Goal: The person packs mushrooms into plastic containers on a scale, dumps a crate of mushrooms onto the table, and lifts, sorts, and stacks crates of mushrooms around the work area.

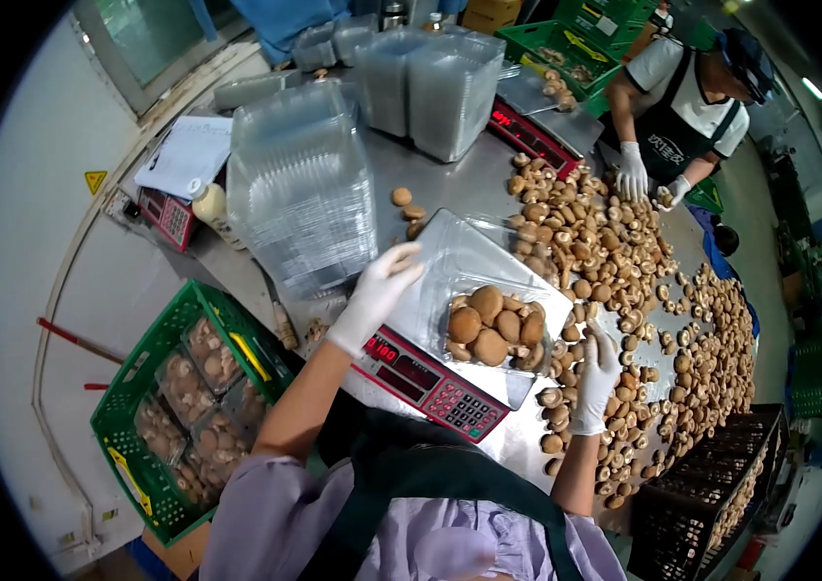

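A clear plastic tray of brown mushrooms (pixel 490 327) rests on the metal plate of a red scale (pixel 430 382) with a lit display. My left hand (pixel 384 290), in a white glove, is at the left edge of the plate, fingers stretched toward the clear plastic beside the mushrooms. My right hand (pixel 597 378), also gloved, is just right of the tray over loose mushrooms (pixel 614 242); its fingers are bent, and whether they hold a mushroom is too small to tell. Stacks of empty clear trays (pixel 304 184) stand behind my left hand.
A green crate (pixel 106 416) with packed mushroom trays stands at lower left. A black crate (pixel 692 504) is at lower right. Across the table a gloved co-worker (pixel 682 107) handles mushrooms near a second red scale (pixel 537 140). A bottle (pixel 213 208) and papers (pixel 188 155) lie at left.
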Tool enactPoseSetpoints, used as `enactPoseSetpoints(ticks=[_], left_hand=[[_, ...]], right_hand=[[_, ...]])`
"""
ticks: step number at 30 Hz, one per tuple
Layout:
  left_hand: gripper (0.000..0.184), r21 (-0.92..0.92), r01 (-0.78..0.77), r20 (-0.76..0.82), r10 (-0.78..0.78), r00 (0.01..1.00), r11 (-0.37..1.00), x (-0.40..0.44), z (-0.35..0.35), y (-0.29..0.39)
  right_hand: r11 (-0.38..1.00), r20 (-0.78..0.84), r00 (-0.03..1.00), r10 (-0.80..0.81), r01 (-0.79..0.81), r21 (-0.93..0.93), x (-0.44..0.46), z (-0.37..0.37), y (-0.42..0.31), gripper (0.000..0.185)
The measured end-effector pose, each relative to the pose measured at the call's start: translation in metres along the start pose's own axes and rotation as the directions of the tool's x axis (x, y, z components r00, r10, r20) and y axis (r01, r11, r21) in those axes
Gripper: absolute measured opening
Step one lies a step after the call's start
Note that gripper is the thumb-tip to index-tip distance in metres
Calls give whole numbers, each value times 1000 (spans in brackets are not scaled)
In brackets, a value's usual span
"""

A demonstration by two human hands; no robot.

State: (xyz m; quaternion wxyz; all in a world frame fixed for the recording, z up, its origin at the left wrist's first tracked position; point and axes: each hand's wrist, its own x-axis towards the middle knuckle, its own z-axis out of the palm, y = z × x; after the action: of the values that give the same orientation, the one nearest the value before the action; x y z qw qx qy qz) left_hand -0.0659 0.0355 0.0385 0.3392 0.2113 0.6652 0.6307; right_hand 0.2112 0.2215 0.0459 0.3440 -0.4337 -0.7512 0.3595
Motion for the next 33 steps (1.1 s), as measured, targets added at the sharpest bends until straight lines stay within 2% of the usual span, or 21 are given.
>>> enactPoseSetpoints(ticks=[1,2,3,4,6,10,13,15,16,18,20,21,22,23,25,26,27,28,29,30,33], left_hand=[[41,-102,25,23,-23,999,994,11,5,2],[44,-26,18,30,-17,999,999,22,9,5],[55,-107,35,64,-28,998,994,35,12,-3],[55,-104,33,53,-27,998,994,43,16,1],[59,-140,122,94,-110,990,983,56,26,9],[60,-73,87,91,-81,993,993,77,40,5],[56,-177,144,119,-124,985,974,79,46,17],[49,-314,12,44,2,999,950,67,47,30],[49,-313,10,56,8,998,950,56,46,39],[35,-266,-180,76,207,975,947,28,37,47],[24,-91,-275,158,287,945,957,2,31,29],[19,44,-415,128,407,904,909,-15,37,25],[27,287,-585,217,543,811,758,-30,35,24],[35,427,-654,270,603,751,625,-45,38,28],[50,542,-482,184,463,867,688,-65,38,-1],[53,549,-440,153,433,889,710,-73,40,-4],[51,243,-223,122,199,972,944,-73,37,-31],[41,299,-250,130,220,967,921,-67,29,-64],[30,97,126,118,-137,984,987,-72,34,-46],[18,-44,221,139,-213,967,974,-74,38,-40],[16,-36,209,145,-202,969,977,-73,42,-39]], right_hand=[[1000,12,1000,16,-16,2,-3,-3,-1,26],[1000,21,999,28,-29,7,-5,-6,-3,25],[999,33,999,16,-17,37,-7,-7,-3,25],[999,36,999,-16,14,36,-9,-8,2,25],[997,82,995,52,-56,48,-11,-9,14,26],[999,58,997,41,-40,-17,-14,-10,9,25],[999,56,998,32,-34,41,-17,-10,2,27],[997,56,997,50,-53,53,-19,-10,-2,27],[996,63,996,57,-61,65,-19,-10,-2,26],[984,50,994,93,-99,149,-22,-9,-10,26],[998,37,998,-57,57,5,-23,-12,-15,27],[998,67,996,64,-66,23,-25,-14,-12,28],[991,97,988,117,-122,50,-29,-14,-7,30],[981,127,977,169,-179,74,-33,-14,-3,31],[970,277,930,242,-231,-73,-34,-11,6,41],[982,335,923,191,-179,-67,-36,-14,-8,44],[969,444,861,248,-214,-126,-36,-8,4,47],[963,495,827,267,-248,-105,-36,-7,6,43],[930,546,786,289,-366,35,-36,-6,5,40],[863,607,740,291,-476,167,-37,-6,5,37],[807,641,729,238,-516,287,-39,-5,12,33]])
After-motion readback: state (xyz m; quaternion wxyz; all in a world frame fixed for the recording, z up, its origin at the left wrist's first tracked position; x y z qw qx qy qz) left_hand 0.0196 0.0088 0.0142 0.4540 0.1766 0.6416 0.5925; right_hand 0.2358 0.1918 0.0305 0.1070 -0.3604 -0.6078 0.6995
